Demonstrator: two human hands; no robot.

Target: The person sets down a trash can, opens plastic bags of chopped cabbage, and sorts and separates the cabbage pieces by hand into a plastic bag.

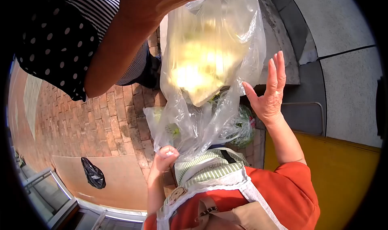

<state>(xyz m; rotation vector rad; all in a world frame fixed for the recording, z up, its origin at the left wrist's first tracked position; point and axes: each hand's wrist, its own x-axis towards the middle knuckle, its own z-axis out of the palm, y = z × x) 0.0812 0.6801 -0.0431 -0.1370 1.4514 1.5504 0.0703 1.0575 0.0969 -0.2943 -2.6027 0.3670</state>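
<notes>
A large clear plastic bag (252,32) hangs in front of me, with a bright yellowish bundle (202,64) seen through it; glare hides what the bundle is. My left hand (165,158) is closed on the gathered lower edge of the plastic, near my apron. Raised to the right of the bag, my right hand (268,90) has its fingers stretched and thumb apart, holding nothing. Its thumb is close to the plastic; I cannot tell whether they touch. Behind the bag's lower part sits another clear bag of leafy greens (243,129).
Another person's arm (125,40) reaches in from the upper left toward the bag's top; the hand is partly cut off. A black plastic bag (93,173) lies on a brown board (121,177). Brick paving (93,121) is at left, a yellow panel (323,169) at right.
</notes>
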